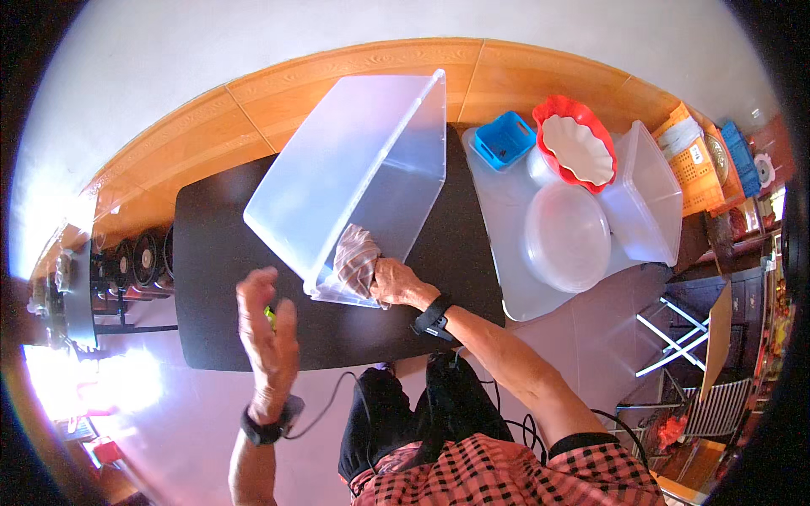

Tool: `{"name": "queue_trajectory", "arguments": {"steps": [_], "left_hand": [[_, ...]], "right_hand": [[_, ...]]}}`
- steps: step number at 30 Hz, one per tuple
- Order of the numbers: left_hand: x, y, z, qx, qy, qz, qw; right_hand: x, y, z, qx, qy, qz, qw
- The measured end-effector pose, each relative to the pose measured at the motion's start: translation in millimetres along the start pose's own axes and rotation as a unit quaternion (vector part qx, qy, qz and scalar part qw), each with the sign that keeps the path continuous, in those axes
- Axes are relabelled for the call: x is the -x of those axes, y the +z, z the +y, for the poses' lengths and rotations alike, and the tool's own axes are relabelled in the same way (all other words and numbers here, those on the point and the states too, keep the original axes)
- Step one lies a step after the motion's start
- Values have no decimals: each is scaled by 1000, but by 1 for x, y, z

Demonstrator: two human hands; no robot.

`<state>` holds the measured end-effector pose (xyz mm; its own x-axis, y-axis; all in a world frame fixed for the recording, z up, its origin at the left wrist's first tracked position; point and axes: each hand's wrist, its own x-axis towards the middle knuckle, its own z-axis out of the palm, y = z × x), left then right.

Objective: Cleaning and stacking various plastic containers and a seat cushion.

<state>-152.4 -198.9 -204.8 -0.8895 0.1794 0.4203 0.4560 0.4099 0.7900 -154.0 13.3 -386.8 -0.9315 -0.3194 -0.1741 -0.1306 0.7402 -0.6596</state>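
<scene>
A large clear plastic storage box [316,158] rests tipped on the dark table [215,240], its mouth facing right and towards me. My right hand [397,283] grips a bunched striped cloth [355,259] at the box's near rim, with the cloth against the inside of the wall. To the left of the box, apart from it, my left hand [269,345] is raised and blurred, fingers spread. A small yellow-green thing [271,318] shows between those fingers; whether the hand touches it, I cannot tell.
On the right, a translucent plastic sheet or lid [500,253] bears a blue basket [490,152], red [545,111] and cream [579,148] scalloped bowls, round clear plasticware [566,237] and another clear box [652,190]. Orange crates [686,183] stand beyond. A folding table [715,341] is at right.
</scene>
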Motion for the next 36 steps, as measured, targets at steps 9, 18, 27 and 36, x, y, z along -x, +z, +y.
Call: {"name": "queue_trajectory", "arguments": {"steps": [9,18,27,36], "left_hand": [[81,37,-11,-67,-68,-64,993],[45,-6,32,-162,99,-84,978],[-28,25,72,-139,82,-133,978],[-81,58,67,-168,97,-182,964]], "right_hand": [[19,-18,-69,-284,-18,-4,959],[41,-91,-125,-587,-40,-47,807],[51,-92,-118,-674,-16,-62,736],[73,-107,-90,-412,-75,-33,907]]}}
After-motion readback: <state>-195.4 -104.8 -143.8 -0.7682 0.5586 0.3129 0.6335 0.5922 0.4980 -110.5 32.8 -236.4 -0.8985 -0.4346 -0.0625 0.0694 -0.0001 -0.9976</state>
